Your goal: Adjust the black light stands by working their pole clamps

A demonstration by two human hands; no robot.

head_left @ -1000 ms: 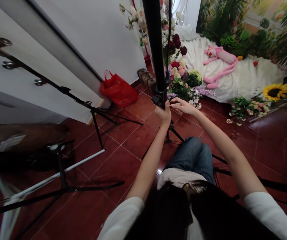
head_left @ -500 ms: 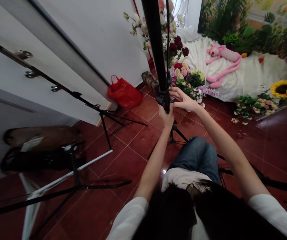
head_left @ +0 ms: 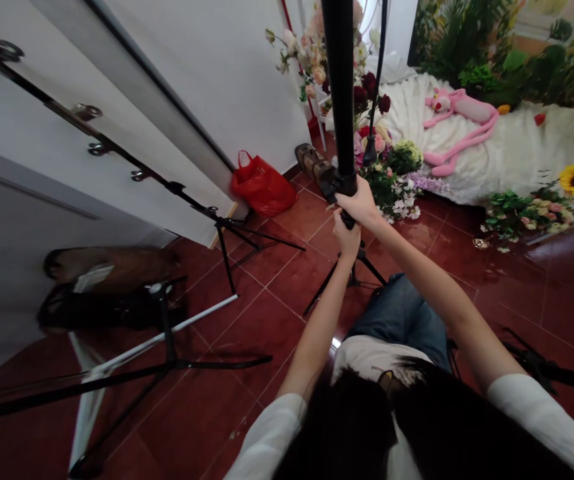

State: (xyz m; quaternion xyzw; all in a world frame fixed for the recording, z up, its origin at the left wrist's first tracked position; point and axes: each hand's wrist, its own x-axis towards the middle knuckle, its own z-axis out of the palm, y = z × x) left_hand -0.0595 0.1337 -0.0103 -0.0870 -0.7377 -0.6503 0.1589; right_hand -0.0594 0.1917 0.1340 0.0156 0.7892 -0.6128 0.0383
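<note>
A black light stand (head_left: 341, 100) rises in front of me, its pole running up past the top edge of the view. Low on the pole, my left hand (head_left: 347, 235) is closed around the lower section, below a clamp collar. Just above it, my right hand (head_left: 361, 202) wraps the collar, fingers partly hidden behind the pole. The collar's knob (head_left: 330, 192) sticks out to the left. A black cable (head_left: 377, 80) hangs beside the pole, with a plug-like end (head_left: 369, 152) dangling above my right hand. Spread legs of the stand (head_left: 361, 263) show on the floor below.
A red plastic bag (head_left: 265, 185) and sandals (head_left: 314, 165) lie by the wall. Artificial flowers (head_left: 397, 160) and a pink plush toy (head_left: 467, 113) on white cloth (head_left: 511, 153) are ahead. Another stand (head_left: 231, 233), a white bar (head_left: 207, 313) and black legs (head_left: 167, 363) occupy the left.
My right hand has gone from loosely spread fingers beside the pole to gripping the collar. The cable now hangs away from the pole. My view has shifted slightly left.
</note>
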